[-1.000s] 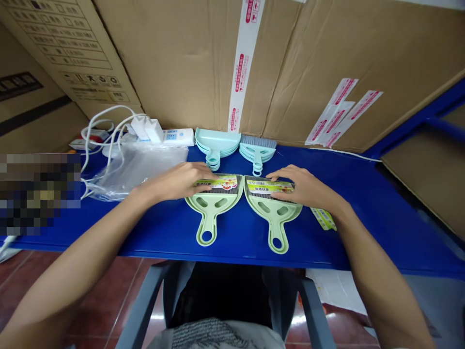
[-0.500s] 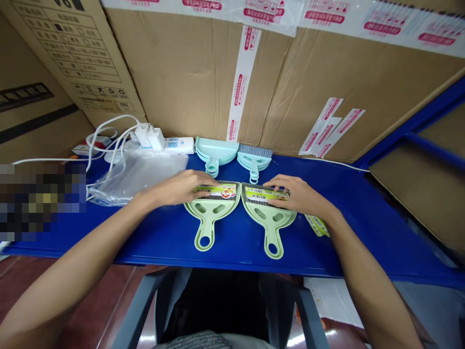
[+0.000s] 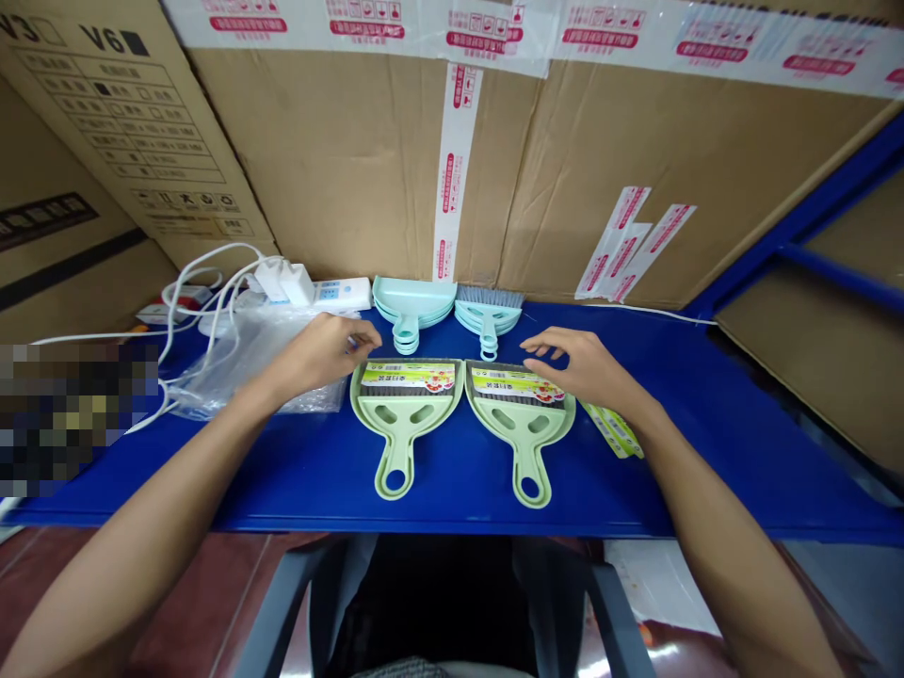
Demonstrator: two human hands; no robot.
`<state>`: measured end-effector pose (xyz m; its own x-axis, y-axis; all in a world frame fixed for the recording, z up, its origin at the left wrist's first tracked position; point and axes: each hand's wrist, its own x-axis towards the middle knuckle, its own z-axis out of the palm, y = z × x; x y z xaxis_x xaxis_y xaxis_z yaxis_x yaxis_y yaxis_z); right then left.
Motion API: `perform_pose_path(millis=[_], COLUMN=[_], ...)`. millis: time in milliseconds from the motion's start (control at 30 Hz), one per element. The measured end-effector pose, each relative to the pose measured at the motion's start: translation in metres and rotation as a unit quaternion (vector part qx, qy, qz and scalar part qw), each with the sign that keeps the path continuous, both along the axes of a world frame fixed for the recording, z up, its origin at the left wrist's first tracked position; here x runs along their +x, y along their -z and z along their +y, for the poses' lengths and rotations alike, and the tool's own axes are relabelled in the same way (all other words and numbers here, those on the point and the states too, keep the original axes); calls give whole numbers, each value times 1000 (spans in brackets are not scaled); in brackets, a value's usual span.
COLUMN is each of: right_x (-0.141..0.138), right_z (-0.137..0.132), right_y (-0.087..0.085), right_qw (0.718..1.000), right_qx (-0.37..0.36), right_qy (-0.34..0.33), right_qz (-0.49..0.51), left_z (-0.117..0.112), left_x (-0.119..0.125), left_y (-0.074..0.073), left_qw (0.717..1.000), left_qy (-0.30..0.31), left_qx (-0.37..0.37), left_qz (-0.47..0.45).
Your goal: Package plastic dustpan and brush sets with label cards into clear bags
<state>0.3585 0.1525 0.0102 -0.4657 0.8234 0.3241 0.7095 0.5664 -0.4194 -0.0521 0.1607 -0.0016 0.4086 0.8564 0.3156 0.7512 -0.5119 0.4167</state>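
Note:
Two pale green dustpan-and-brush sets lie side by side on the blue table, handles toward me. The left dustpan set (image 3: pixel 400 428) and the right dustpan set (image 3: pixel 521 428) each carry a printed label across the brush bristles. My left hand (image 3: pixel 329 348) hovers by the upper left corner of the left set, fingers loosely curled and apart, holding nothing. Over the upper right of the right set is my right hand (image 3: pixel 575 363), its fingers spread and empty. Behind the sets stand stacked light blue dustpans (image 3: pixel 413 299) and stacked light blue brushes (image 3: pixel 489 313).
Clear plastic bags (image 3: pixel 311 397) lie at the left, under white cables and near a power strip (image 3: pixel 343 294). Yellow-green label cards (image 3: pixel 613 431) lie right of the sets. A cardboard wall (image 3: pixel 339 169) closes off the back of the blue table (image 3: pixel 452 490).
Both hands have come off the green sets and moved slightly outward, leaving the labels uncovered. The sets lie in nearly the same place; the camera view has shifted a little.

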Motion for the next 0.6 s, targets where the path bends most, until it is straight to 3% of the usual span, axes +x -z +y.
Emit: perform_pose_path(millis=[167, 367, 500, 600], right_x=[1, 13, 38, 62], right_z=[4, 11, 18, 19], right_y=[1, 0, -3, -3], right_qw=[998, 989, 981, 969], right_qx=[26, 42, -23, -107], right_qy=[40, 130, 189, 182], right_qz=[34, 62, -23, -131], left_z=[7, 5, 3, 2], left_x=[0, 2, 4, 6], left_y=[18, 19, 17, 16], left_qw=[998, 997, 997, 996], left_qy=[2, -18, -34, -45], left_qx=[-41, -42, -28, -29], left_qz=[39, 61, 60, 70])
